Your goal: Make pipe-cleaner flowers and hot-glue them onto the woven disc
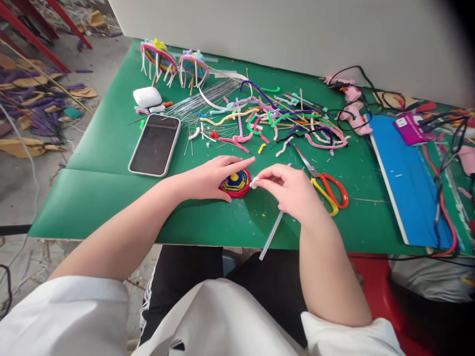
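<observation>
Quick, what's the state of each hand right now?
Left hand: open, laid partly over the red-edged octagonal disc.
Right hand: closed, pinching a small white piece; whether it also grips the translucent stick cannot be told.

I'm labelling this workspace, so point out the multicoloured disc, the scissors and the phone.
Multicoloured disc [237, 183]: head view, on its visible patterned face.
Scissors [314, 173]: head view, near the pivot.
Phone [155, 145]: head view, middle of the dark screen.

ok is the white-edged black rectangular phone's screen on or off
Off, it seems: the screen is dark, with nothing lit showing.
</observation>
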Demonstrator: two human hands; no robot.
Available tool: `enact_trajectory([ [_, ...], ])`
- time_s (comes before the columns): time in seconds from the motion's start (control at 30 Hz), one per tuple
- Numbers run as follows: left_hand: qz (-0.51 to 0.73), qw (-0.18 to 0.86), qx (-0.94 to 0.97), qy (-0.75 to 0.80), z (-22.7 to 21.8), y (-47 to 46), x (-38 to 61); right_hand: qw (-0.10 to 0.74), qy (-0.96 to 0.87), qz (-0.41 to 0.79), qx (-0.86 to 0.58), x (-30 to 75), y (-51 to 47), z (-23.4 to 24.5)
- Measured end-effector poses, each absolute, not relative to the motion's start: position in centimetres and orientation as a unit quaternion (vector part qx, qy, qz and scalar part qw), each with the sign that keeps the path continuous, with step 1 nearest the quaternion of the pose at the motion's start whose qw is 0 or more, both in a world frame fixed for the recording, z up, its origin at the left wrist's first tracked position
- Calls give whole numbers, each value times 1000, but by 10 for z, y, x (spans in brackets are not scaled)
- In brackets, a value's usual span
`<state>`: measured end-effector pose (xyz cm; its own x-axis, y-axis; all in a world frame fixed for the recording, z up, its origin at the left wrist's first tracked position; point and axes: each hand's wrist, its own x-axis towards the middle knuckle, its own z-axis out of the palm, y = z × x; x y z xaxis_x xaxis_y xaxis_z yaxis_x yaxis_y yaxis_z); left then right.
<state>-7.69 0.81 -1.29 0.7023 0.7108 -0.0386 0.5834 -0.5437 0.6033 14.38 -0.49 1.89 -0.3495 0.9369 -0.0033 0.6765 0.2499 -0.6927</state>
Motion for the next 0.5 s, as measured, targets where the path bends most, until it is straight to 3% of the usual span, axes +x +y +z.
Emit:
enact_trajectory([
  [0.5,73,302,861,402,-11,13,-81,196,-794,290,-497,124,-18,-7],
])
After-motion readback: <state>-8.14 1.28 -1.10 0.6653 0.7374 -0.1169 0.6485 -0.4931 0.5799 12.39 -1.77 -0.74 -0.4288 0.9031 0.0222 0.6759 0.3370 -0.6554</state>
